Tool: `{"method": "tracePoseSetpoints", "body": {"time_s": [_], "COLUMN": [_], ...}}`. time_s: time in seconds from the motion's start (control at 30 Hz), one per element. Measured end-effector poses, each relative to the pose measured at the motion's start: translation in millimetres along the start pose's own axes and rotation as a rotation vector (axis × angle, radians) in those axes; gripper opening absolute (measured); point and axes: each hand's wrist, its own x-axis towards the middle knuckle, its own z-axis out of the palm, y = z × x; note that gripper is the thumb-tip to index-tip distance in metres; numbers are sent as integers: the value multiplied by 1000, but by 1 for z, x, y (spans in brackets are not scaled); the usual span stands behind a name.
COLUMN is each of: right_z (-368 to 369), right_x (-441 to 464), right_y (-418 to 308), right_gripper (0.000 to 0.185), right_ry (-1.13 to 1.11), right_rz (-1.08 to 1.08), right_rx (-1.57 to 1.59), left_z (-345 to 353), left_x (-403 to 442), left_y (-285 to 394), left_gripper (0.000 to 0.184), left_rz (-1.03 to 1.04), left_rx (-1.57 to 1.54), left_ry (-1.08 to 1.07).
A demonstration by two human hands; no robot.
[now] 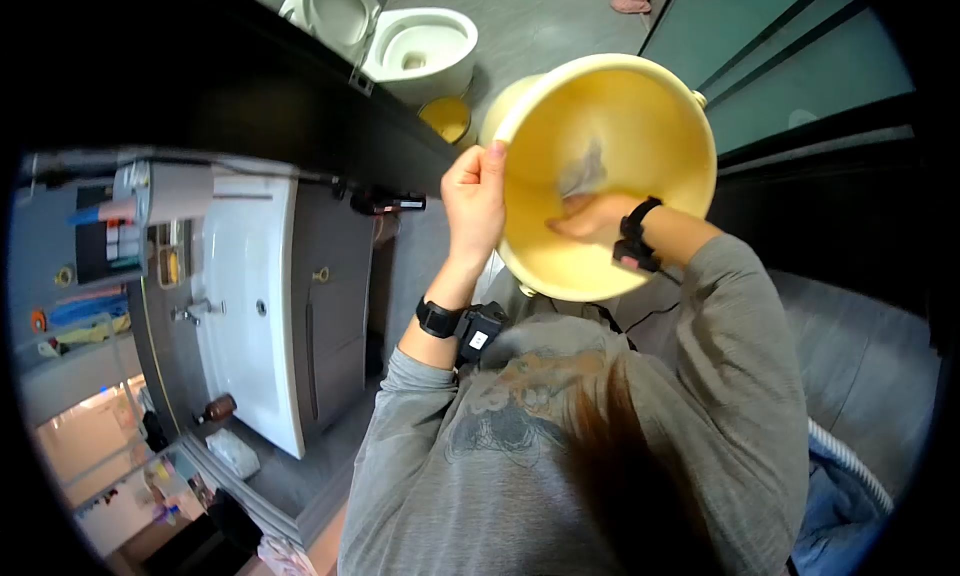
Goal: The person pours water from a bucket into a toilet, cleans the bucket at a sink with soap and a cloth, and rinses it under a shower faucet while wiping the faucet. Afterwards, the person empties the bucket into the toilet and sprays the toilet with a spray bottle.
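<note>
Grey bathroom floor [540,16] and a white toilet [440,76] lie beyond a round, pale-yellow bucket [655,116] before the grey shirt [480,516]; left hand [474,194] clasps its rim [610,62], right hand [592,219] reaches inside by crumpled grey cloth [583,171], grip unclear.

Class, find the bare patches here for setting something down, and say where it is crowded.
Bare grey floor lies between the toilet and the pink slippers. The washbasin looks bare around its drain. The yellow bucket is busier: the right hand and what looks like a grey cloth crowd inside; the left hand grips its rim.
</note>
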Motion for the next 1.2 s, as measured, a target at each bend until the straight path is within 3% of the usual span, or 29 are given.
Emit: {"method": "tracePoseSetpoints", "body": {"time_s": [0.03, 0.1, 0.17, 0.2, 0.27, 0.3, 0.37, 0.4, 0.47, 0.5, 0.53, 0.57, 0.63, 0.67, 0.73, 0.87, 0.93, 0.97, 1.07, 1.1, 1.17, 1.2], "right_z": [-7, -31, -79, -106, -168, -204, -256, -271, -280, -275, -289, -302, -322, -336, -360, -406, -444, -465, -510, -522, -540, -550], "right_x": [2, 13, 44, 49, 42, 28, 39, 45, 70, 89, 73, 61, 78, 82, 88, 124, 128, 139, 158, 168, 189, 198], "right_y": [-9, -32, -35, -39, -53, -63, -49, -39, -17, -20, -19, -23, 3, 20, 44, 84, 83, 85, 120, 137, 159, 158], "right_gripper": [66, 32, 38, 38, 37, 37, 34, 34, 31, 23, 26, 28, 29, 29, 30, 28, 26, 26, 41, 41, 46, 46], "right_ry": [12, 294, 52, 62, 222, 358, 353, 356, -54, 204, 201, 92, 136, 133, 415, 506, 191, 169, 256, 249, 443, 415], "right_rz": [10, -354, -524, -521, -467, -533, -692, -689, -869, -557, -497, -402, -422, -428, -636, -699, -470, -475, -304, -313, -382, -392], "right_rx": [4, 410, 888, 890, 1858, 2079, 2247, 2234, 1570, 1417, 911, 969, 577, 564, -68, 110, 154, 146, 150, 135, -47, -48], "left_z": [8, 24, 35, 35, 32, 32, 31, 36, 47, 49, 54, 59, 67, 73, 80, 99, 114, 114, 127, 132, 138, 130], "left_x": [9, 32, 56, 70, 109, 133, 183, 206, 252, 275, 294, 315, 351, 367, 394, 449, 477, 498, 542, 555, 577, 583], "left_y": [-11, -22, -31, -38, -56, -62, -73, -71, -73, -73, -68, -64, -69, -68, -74, -89, -89, -90, -95, -96, -99, -112], "left_gripper": [36, 36, 37, 37, 36, 36, 35, 36, 36, 36, 36, 37, 37, 37, 37, 32, 33, 35, 34, 33, 34, 34], "left_rz": [-22, -24, -27, -33, -63, -70, -91, -84, -50, -72, -47, -19, -8, -7, -9, 10, 1, -36, -28, -23, -24, -34], "left_rx": [-53, -31, 27, 66, 58, 16, -30, -33, -50, -54, -9, 35, -4, 13, 42, 43, 46, 39, 103, 128, 101, 115], "left_ry": [-13, -28, -36, -55, -53, -34, 20, 43, 74, 89, 86, 82, 92, 101, 106, 99, 144, 189, 231, 252, 310, 307]}}
